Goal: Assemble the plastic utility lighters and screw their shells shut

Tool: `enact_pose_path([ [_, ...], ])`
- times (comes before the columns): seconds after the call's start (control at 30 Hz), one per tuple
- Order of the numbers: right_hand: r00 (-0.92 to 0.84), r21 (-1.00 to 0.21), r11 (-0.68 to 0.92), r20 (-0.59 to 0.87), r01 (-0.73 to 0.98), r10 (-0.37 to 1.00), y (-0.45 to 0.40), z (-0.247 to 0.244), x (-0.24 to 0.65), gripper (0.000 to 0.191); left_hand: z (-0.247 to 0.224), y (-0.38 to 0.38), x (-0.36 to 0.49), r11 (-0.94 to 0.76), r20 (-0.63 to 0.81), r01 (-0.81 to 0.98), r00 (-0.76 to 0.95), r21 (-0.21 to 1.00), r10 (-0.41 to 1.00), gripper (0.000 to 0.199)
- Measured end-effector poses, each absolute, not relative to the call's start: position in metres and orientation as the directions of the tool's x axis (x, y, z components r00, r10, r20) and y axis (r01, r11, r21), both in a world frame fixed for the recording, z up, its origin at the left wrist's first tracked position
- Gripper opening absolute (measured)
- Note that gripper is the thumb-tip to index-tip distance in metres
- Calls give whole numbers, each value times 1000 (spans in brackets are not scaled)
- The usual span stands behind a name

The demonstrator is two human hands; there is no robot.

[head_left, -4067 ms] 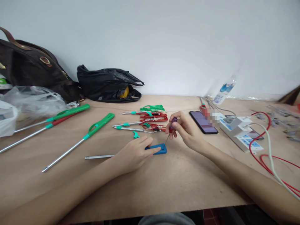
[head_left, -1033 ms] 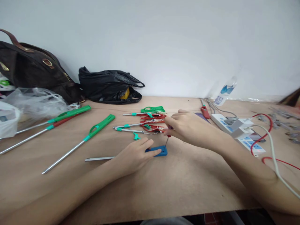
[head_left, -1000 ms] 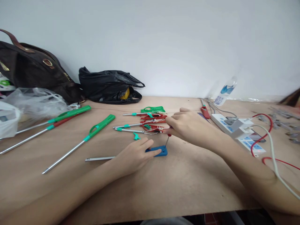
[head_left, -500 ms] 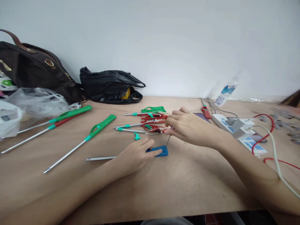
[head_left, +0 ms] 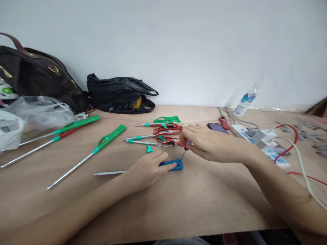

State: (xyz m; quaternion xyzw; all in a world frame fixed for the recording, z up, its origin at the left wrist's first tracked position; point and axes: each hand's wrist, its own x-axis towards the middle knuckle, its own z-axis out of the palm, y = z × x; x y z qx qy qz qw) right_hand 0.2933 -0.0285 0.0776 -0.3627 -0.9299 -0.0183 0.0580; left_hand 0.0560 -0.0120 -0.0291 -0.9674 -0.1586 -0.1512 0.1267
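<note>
A long-necked lighter with a blue handle [head_left: 180, 164] lies on the table, its metal tube [head_left: 109, 173] pointing left. My left hand [head_left: 150, 168] grips the handle and presses it down, with the index finger stretched along the top; part of the handle is hidden beneath it. My right hand [head_left: 201, 141] is closed around a red-handled screwdriver [head_left: 186, 147]. The screwdriver stands tilted, and its tip meets the right end of the blue handle. Just behind lie several opened red lighters [head_left: 166, 139] with inner parts showing, a loose green trigger [head_left: 149, 148] and green casing pieces [head_left: 167, 119].
Whole lighters with green handles [head_left: 112, 136] lie to the left. A black plastic bag [head_left: 120, 93] and a dark handbag [head_left: 38, 75] stand against the wall. On the right are a phone [head_left: 217, 128], a power strip [head_left: 240, 132], cables and a tilted bottle [head_left: 246, 100].
My right hand has turned and shifted slightly, so the screwdriver's red handle now shows and more of the phone is visible. My left hand and the blue lighter stay in place.
</note>
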Motion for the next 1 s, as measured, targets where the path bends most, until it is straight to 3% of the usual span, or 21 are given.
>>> enact_pose_path([
  [0.07,-718,27,721,117,693,686,-27,75,292,11,-29,-12,56,-918,330,345,905,-198,269,37],
  [0.2,-653,221,615,201,757,731,-25,70,286,27,-30,-10,55,-922,323,345,905,-179,276,40],
  [0.27,-683,174,661,215,730,698,-27,71,288,24,-30,-10,55,-922,313,346,907,-175,282,40],
  [0.4,-733,-31,743,136,669,666,-30,75,290,14,-28,-11,55,-916,303,361,905,-176,299,37],
  [0.6,-637,132,624,200,770,744,-28,70,280,20,-25,-13,56,-915,290,359,909,-182,299,35],
  [0.73,-730,4,737,142,676,668,-31,72,284,14,-24,-13,56,-915,308,357,906,-188,290,35],
  [0.8,-686,23,689,119,724,717,-30,73,284,13,-24,-13,56,-913,313,360,904,-190,292,34],
  [0.9,-618,133,604,149,786,772,-28,74,284,26,-25,-13,55,-915,322,358,902,-186,287,32],
  [1.0,-684,41,686,134,727,717,-28,77,287,18,-27,-13,54,-914,324,359,901,-189,287,34],
])
